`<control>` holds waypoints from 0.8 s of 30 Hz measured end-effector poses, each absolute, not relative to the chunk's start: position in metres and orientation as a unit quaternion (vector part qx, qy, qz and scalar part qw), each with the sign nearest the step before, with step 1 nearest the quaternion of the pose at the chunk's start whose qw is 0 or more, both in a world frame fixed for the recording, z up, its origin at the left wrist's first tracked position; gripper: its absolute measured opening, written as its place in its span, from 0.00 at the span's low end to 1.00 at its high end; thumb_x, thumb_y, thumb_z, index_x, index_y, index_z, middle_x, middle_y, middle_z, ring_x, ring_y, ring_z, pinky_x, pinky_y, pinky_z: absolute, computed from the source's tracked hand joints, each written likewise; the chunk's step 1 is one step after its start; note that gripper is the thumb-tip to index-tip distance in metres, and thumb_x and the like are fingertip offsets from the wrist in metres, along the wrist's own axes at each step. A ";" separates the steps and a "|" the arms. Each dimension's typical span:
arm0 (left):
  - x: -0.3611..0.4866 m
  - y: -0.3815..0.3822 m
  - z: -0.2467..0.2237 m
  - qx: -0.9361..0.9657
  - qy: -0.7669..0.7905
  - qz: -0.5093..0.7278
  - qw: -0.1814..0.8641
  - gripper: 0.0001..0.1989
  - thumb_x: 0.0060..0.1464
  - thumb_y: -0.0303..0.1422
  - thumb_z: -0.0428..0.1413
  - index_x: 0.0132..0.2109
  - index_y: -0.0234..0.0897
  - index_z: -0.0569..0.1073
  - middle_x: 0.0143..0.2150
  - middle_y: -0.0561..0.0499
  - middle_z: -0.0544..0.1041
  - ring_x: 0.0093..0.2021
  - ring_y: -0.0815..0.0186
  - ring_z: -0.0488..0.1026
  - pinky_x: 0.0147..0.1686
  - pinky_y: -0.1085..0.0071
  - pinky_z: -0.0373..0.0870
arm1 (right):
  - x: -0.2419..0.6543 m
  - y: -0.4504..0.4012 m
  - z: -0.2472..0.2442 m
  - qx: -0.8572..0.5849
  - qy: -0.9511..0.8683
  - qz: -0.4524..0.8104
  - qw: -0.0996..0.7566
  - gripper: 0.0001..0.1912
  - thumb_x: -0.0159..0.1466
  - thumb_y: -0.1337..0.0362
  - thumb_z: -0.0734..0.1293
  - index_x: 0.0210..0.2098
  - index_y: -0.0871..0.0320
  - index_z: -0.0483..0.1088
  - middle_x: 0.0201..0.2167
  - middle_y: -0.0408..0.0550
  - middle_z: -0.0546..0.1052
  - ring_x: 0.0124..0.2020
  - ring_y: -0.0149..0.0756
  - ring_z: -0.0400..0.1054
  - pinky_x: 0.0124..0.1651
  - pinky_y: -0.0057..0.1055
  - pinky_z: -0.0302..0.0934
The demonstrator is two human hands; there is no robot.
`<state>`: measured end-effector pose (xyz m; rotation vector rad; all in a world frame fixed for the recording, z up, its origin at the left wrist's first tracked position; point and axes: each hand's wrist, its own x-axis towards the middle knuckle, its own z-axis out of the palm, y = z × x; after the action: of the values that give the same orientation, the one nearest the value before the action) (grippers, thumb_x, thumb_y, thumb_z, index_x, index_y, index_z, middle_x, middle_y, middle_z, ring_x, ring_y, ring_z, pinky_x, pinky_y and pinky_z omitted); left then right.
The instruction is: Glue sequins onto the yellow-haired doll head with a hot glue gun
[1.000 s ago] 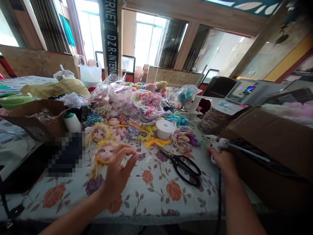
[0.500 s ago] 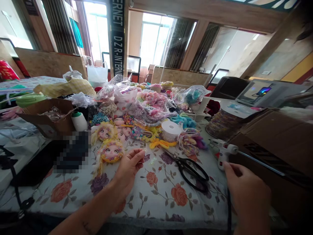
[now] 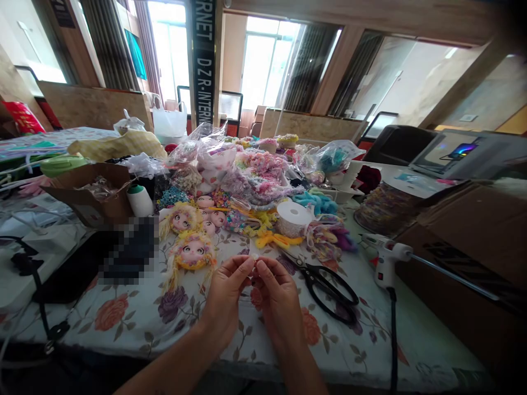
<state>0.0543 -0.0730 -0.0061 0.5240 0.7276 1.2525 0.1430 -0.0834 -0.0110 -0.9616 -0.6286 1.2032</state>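
Observation:
My left hand (image 3: pixel 228 285) and my right hand (image 3: pixel 279 285) meet fingertip to fingertip above the flowered tablecloth. Both are closed in a pinch around a tiny pale, translucent piece (image 3: pixel 254 257), too small to name. Left of them lies a doll head (image 3: pixel 193 251) with yellow yarn hair and flowers, with another doll head (image 3: pixel 181 218) behind it. Black-handled scissors (image 3: pixel 329 288) lie to the right, blades toward the pile. A white glue gun (image 3: pixel 386 263) stands farther right, its black cord hanging down.
A white spool (image 3: pixel 293 216) and yellow fuzzy stems (image 3: pixel 278 240) lie beyond my hands, before a heap of plastic-wrapped yarn (image 3: pixel 261 170). Cardboard boxes stand left (image 3: pixel 93 192) and right (image 3: pixel 465 247). A glue bottle-like white cone (image 3: pixel 140 201) is beside the left box.
My right hand has moved left from beside the glue gun to meet my left hand. Left fingers still pinch the tiny piece. The view has shifted slightly.

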 end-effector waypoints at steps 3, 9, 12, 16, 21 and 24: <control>0.057 -0.074 -0.007 0.250 0.328 0.570 0.711 0.09 0.46 0.34 0.65 0.33 0.34 0.78 0.30 0.52 0.76 0.30 0.74 0.68 0.32 0.79 0.65 | 0.141 -0.083 -0.011 -0.404 -0.247 0.551 0.687 0.12 0.50 0.59 0.76 0.31 0.56 0.74 0.24 0.40 0.75 0.17 0.22 0.60 0.16 0.21 0.52; 0.058 -0.075 -0.006 0.297 0.326 0.569 0.694 0.08 0.48 0.34 0.64 0.34 0.33 0.77 0.32 0.51 0.77 0.33 0.72 0.70 0.37 0.77 0.67 | 0.145 -0.083 -0.006 -0.397 -0.213 0.582 0.677 0.13 0.48 0.61 0.76 0.30 0.57 0.72 0.23 0.39 0.74 0.16 0.23 0.61 0.13 0.19 0.51; 0.054 -0.075 -0.006 0.315 0.326 0.562 0.692 0.09 0.48 0.34 0.64 0.37 0.34 0.76 0.33 0.51 0.77 0.34 0.71 0.72 0.38 0.76 0.69 | 0.152 -0.082 -0.001 -0.384 -0.222 0.615 0.652 0.12 0.50 0.62 0.75 0.29 0.58 0.70 0.20 0.39 0.72 0.15 0.25 0.62 0.12 0.19 0.53; 0.048 -0.074 -0.007 0.331 0.335 0.559 0.682 0.08 0.49 0.34 0.63 0.36 0.35 0.76 0.32 0.52 0.77 0.33 0.71 0.73 0.39 0.75 0.70 | 0.160 -0.078 0.002 -0.393 -0.265 0.643 0.601 0.11 0.51 0.60 0.73 0.28 0.58 0.68 0.17 0.38 0.70 0.10 0.26 0.60 0.10 0.22 0.53; 0.047 -0.074 -0.009 0.332 0.340 0.554 0.684 0.07 0.48 0.34 0.63 0.33 0.33 0.76 0.30 0.51 0.77 0.32 0.71 0.73 0.38 0.75 0.71 | 0.161 -0.075 -0.001 -0.410 -0.280 0.651 0.574 0.13 0.49 0.59 0.74 0.27 0.58 0.68 0.16 0.38 0.70 0.08 0.26 0.59 0.09 0.22 0.51; 0.048 -0.073 -0.011 0.329 0.338 0.557 0.683 0.08 0.48 0.34 0.64 0.32 0.33 0.77 0.30 0.51 0.78 0.32 0.71 0.73 0.38 0.75 0.71 | 0.160 -0.076 -0.002 -0.422 -0.282 0.646 0.570 0.13 0.50 0.59 0.74 0.27 0.59 0.69 0.15 0.38 0.69 0.09 0.26 0.59 0.10 0.21 0.51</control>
<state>0.0477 -0.0732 -0.0106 0.7380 0.7588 1.2481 0.1598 -0.0759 -0.0022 -0.9895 -0.6627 1.5168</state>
